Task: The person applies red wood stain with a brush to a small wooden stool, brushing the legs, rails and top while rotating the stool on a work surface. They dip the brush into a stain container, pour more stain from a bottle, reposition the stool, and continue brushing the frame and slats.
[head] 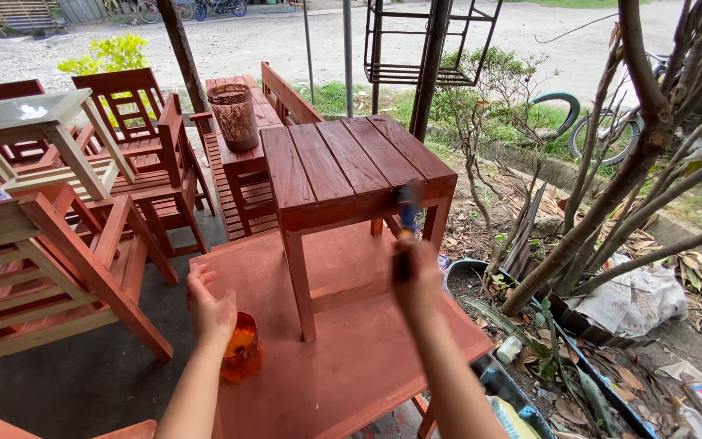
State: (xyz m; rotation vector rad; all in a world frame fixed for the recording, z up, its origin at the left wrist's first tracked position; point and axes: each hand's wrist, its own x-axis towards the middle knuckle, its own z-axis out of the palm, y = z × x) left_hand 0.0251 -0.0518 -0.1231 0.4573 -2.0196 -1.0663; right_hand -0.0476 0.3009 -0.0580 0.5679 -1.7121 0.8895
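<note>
Right hand (416, 280) is closed around the dark handle of a paintbrush (405, 219), and we note motion blur over both; the bristle end lies against the front edge of the small red-brown table (351, 167). We record that the brush has a blue band below its bristles.

Left hand (209, 309) hangs with fingers loosely curled and slightly spread, gripping nothing; it sits just above and beside an orange jar (243, 351). We see the jar as translucent and holding an orange-red liquid (the level cannot be judged, since the hand covers its mouth). The jar stands on a wide, flat red-brown board (343, 358), and the small table stands on that same board.

We find a second container, a clear plastic jar (235, 116), on a slatted bench (241, 175) behind the small table; its walls are smeared brown and its contents cannot be made out.

Chairs (136, 154) of the same reddish wood stand at the left, alongside a frame of unpainted pale wood (30, 122). A potted tree (611, 187) stands at the right, with a bicycle wheel (603, 134) behind it.
</note>
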